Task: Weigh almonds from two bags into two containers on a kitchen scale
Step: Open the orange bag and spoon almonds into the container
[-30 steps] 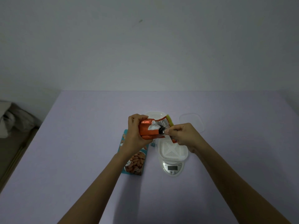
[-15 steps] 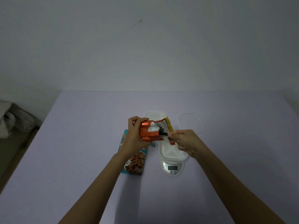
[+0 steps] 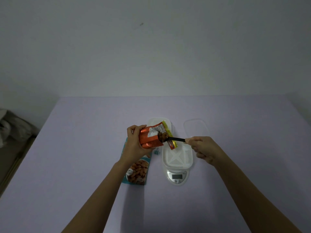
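Crinkled orange foil bag (image 3: 150,137), mouth open sideways.

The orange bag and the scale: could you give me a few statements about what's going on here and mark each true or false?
1. The left hand holds the orange bag. True.
2. The right hand holds a fork. False: it holds a black spoon loaded with almonds at the bag's mouth.
3. The white container on the scale is full of almonds. False: none show in it yet.
4. A teal almond bag lies flat on the table, left of the scale. True.
5. A clear lid covers the container on the scale. False: it lies on the table behind the right hand.
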